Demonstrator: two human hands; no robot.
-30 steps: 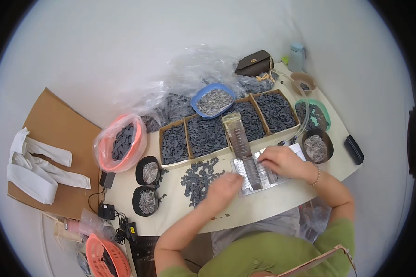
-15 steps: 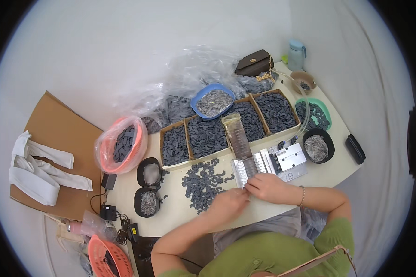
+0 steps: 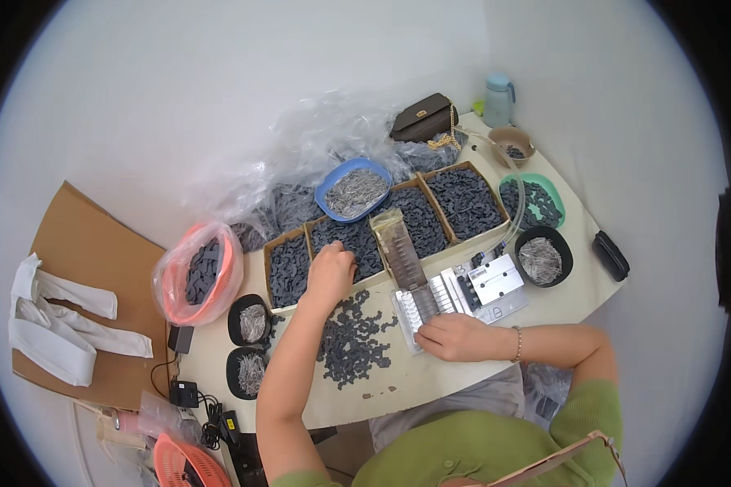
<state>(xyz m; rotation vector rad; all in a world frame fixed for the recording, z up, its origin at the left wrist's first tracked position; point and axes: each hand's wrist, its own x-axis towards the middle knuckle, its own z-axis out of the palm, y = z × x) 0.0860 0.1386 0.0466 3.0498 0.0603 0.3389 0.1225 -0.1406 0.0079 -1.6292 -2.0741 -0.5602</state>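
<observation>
My left hand (image 3: 330, 274) reaches over a compartment of the divided cardboard box (image 3: 325, 290), among small dark grey parts (image 3: 365, 247). Its fingers are curled downward, and whatever lies between them is hidden. My right hand (image 3: 456, 337) rests with bent fingers at the near edge of a metal fixture (image 3: 447, 294) with a row of slots, its fingertips closed on that edge. A long clear-plastic-covered strip (image 3: 401, 250) extends from the fixture toward the box. Loose grey parts (image 3: 353, 341) lie scattered on the table between my arms.
Black bowls of metal pins stand at left (image 3: 252, 325) and right (image 3: 542, 258). A blue basin (image 3: 353, 191) of pins sits on the box's far rim. A pink basket (image 3: 223, 280), a green tray (image 3: 556, 195), a black case (image 3: 610, 256) and an air tube (image 3: 518, 203) surround the work area.
My left hand has left the fixture's near edge and moved away and left to the box. My right hand stays at the fixture. The whole view has shifted slightly.
</observation>
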